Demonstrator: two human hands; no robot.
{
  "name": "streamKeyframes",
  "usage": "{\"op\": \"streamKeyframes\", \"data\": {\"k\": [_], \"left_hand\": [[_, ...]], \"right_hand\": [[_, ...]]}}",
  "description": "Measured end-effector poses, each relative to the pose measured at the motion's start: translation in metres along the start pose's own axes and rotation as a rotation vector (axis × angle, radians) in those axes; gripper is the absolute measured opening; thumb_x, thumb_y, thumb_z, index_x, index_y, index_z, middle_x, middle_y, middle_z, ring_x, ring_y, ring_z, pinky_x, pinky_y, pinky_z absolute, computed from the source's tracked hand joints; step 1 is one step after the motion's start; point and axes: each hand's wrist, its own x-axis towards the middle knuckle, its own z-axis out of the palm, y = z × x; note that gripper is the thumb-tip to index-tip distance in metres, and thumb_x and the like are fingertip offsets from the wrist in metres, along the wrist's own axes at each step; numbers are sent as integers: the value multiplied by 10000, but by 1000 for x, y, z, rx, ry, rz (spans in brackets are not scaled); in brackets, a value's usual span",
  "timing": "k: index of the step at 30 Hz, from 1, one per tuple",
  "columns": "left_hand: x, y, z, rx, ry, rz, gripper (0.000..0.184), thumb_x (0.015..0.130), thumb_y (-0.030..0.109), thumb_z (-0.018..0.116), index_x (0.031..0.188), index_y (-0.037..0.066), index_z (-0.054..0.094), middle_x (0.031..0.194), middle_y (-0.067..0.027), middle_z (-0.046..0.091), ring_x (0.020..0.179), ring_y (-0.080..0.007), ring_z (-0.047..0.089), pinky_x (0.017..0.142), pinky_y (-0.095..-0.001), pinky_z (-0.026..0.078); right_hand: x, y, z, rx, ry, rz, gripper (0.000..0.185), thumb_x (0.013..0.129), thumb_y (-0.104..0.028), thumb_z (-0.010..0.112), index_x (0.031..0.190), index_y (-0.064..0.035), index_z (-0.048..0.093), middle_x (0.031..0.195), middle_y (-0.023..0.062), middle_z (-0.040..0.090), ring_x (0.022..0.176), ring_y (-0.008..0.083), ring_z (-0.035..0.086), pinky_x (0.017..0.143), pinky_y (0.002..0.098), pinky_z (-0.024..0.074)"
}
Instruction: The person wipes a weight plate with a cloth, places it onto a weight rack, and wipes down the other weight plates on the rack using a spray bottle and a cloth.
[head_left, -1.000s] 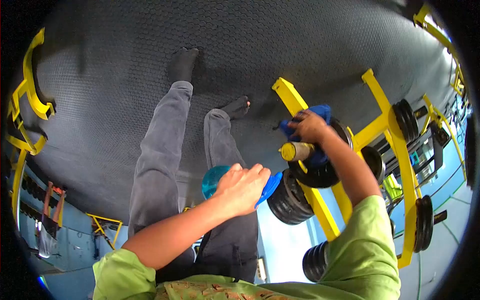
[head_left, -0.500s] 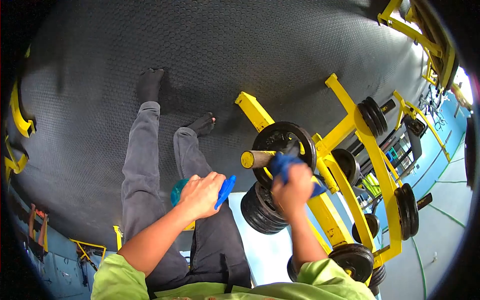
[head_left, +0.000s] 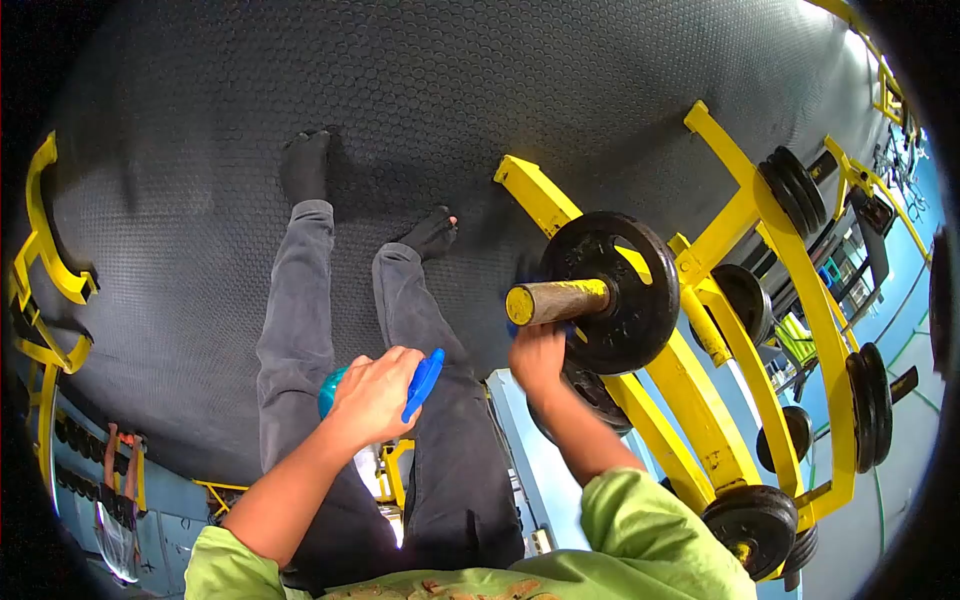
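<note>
My left hand (head_left: 375, 395) is closed around a spray bottle with a blue head (head_left: 424, 385) and a teal body (head_left: 330, 391); my fingers hide most of it. My right hand (head_left: 540, 355) is just beside the worn peg (head_left: 560, 300) of a yellow weight rack. Bits of a blue cloth (head_left: 512, 328) show around its fingers, which are partly hidden by the peg. A black weight plate (head_left: 640, 315) hangs on that peg, close to the hand.
The yellow weight rack (head_left: 700, 420) carries more black plates (head_left: 790, 195) on its other pegs. Yellow gym equipment (head_left: 50, 250) stands at the left. Black textured matting (head_left: 400, 100) covers the floor, where my socked feet (head_left: 305, 170) stand. Another person's legs show at the lower left.
My right hand, with the cloth, has moved from the plate's face to below and left of the peg. My left hand keeps hold of the spray bottle. The view has shifted slightly.
</note>
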Motion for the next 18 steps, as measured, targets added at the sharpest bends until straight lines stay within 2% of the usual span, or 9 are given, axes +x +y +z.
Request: {"op": "streamKeyframes", "data": {"k": [1, 3, 5, 6, 7, 9, 14, 17, 18], "left_hand": [[-1, 3, -6, -7, -15, -16, 439, 729, 143, 671, 1143, 72, 542, 1048, -111, 601, 931, -303, 623, 800, -432, 433], [-1, 9, -9, -19, -26, -19, 443, 732, 146, 669, 1149, 72, 539, 1059, -114, 600, 933, -305, 623, 807, -432, 432], [2, 15, -9, 22, -32, -3, 443, 732, 148, 665, 1149, 72, 538, 1077, -117, 600, 947, -312, 621, 825, -431, 433], [5, 17, -8, 26, -31, 11, 443, 732, 148, 665, 1149, 72, 538, 1077, -117, 600, 947, -312, 621, 825, -431, 433], [6, 20, -6, 17, -11, 23, 441, 728, 147, 666, 1144, 71, 539, 1078, -117, 599, 946, -316, 620, 824, -431, 435], [9, 24, -5, 11, -3, 46, 440, 724, 146, 667, 1139, 71, 540, 1080, -116, 599, 945, -320, 620, 823, -432, 437], [6, 36, 2, -16, -40, 79, 491, 697, 139, 685, 1160, 69, 539, 1088, -113, 598, 978, -315, 608, 812, -426, 447], [4, 38, 1, 31, -126, 56, 536, 662, 133, 676, 1174, 70, 531, 1071, -118, 588, 1021, -317, 586, 831, -433, 441], [3, 41, -2, 51, -127, 63, 536, 662, 133, 676, 1174, 70, 531, 1071, -118, 588, 1021, -317, 586, 831, -433, 441]], "right_hand": [[-29, 2, -5, -88, -321, 41, 391, 847, -204, 496, 1097, 56, 646, 1464, 223, 347, 1435, 366, 163, 1114, 504, 220], [-62, 15, -1, -450, -48, -212, 355, 850, -204, 483, 1022, 50, 662, 1294, 242, 531, 1384, 349, 292, 1058, 445, 292], [-48, 16, -12, -220, -228, -188, 319, 851, -194, 464, 925, 32, 675, 1027, 207, 666, 1210, 329, 481, 968, 408, 344], [-39, 2, -33, -230, -257, -114, 280, 810, -239, 523, 803, -3, 673, 848, 149, 690, 956, 304, 593, 884, 400, 382], [-38, -12, -61, -174, -216, -73, 280, 741, -295, 586, 759, -31, 676, 776, 147, 674, 781, 294, 594, 763, 411, 406], [-51, -26, -94, -63, -48, 79, 248, 677, -290, 629, 724, -48, 662, 720, 128, 656, 723, 299, 589, 707, 427, 414], [-116, 0, -153, 222, 848, 238, 251, 665, -41, 647, 915, -18, 638, 911, 149, 597, 840, 319, 553, 792, 381, 410], [-112, 12, -66, 1092, 1180, 537, 304, 877, -59, 590, 1168, 22, 552, 1123, 153, 589, 1092, 255, 523, 1001, 363, 357], [-96, 9, -63, 1166, 1109, 735, 347, 932, -94, 547, 1242, 52, 490, 1204, 155, 574, 1164, 223, 489, 1039, 351, 327]]}}
